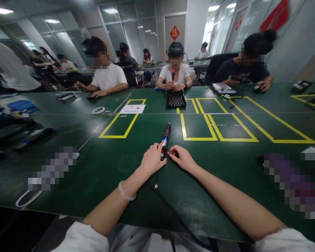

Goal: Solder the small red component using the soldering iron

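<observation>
Out in front over the green bench (102, 159), near the middle (cannot tell whether resting on the surface or held just clear): a slim dark tool (166, 134) banded in silver and blue, pointing tip-first toward the far side. Gripped at the near end by the left hand (152, 158), with fingers curled over and hiding much of that part. Met from the other side by the right hand (182, 157), nearly closed at the fingertips in a pinch on a small red-orange piece (169, 152) right beside the tool (too small to name, or to call attached or loose). To judge by the pose, busy with fine handling at the near end, the left for steadying and the right for detail. Next, seems to call for a firm left hold and a light, exact pinch on the right, without skewing the tool. Below the left hand, a small metal ring (156, 186) and a black cable (169, 204) trailing to the near edge (joined to the tool or not, cannot tell). Behind that hand, a pale bracelet (126, 191). Farther out, yellow outlines (200, 139) and a white sheet (132, 109); opposite, a black tray (176, 106) before a seated person (182, 71).
</observation>
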Tool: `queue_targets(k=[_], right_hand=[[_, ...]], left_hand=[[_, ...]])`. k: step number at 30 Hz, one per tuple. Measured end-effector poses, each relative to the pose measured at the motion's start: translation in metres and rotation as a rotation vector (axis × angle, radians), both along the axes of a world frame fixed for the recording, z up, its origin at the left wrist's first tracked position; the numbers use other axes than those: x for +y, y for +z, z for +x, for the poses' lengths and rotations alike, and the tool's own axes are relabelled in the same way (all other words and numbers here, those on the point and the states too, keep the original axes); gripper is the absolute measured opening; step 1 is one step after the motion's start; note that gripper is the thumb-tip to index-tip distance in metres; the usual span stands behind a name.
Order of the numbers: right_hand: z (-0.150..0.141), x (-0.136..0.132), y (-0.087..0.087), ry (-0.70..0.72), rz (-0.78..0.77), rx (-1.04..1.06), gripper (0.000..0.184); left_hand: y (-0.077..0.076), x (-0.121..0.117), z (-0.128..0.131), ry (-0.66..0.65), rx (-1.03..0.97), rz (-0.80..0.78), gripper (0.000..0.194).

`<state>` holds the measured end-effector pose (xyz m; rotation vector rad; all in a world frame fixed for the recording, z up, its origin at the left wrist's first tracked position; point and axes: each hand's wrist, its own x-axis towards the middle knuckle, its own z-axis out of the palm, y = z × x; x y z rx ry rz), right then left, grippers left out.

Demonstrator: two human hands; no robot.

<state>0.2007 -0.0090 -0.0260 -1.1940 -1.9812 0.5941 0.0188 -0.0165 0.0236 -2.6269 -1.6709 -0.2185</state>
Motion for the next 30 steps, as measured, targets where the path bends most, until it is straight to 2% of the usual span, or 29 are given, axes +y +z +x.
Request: queue_targets(k=[5,9,17,26,30], right_hand=[[0.0010,-0.0017,0.0006,0.003,0.037,-0.067,0.008],[0.0016,-0.0022,0.0002,0.023,0.018,-0.018,0.011],[0.0025,-0.0025,0.0026,0.045,0.067,-0.053,0.004],[-0.0010,-0.0090,0.0048,0.065,0.087,-0.043,0.008],[-0.0006,-0.0100,0.0052,0.071,0.089,-0.052,0.011]], left_hand=[[-0.0043,-0.0033,0.0048,-0.079,-0.045,0.004,0.058],[-0.0059,-0.0029,0.0029,-0.070,-0.060,-0.005,0.057],[-0.0075,-0.0039,0.0017,-0.077,-0.080,0.009,0.056],[-0.0101,-0.0013,0.0077,-0.003,-0.016,0.035,0.045],[-0.0104,0.0006,0.0094,0.028,-0.008,0.037,0.048]])
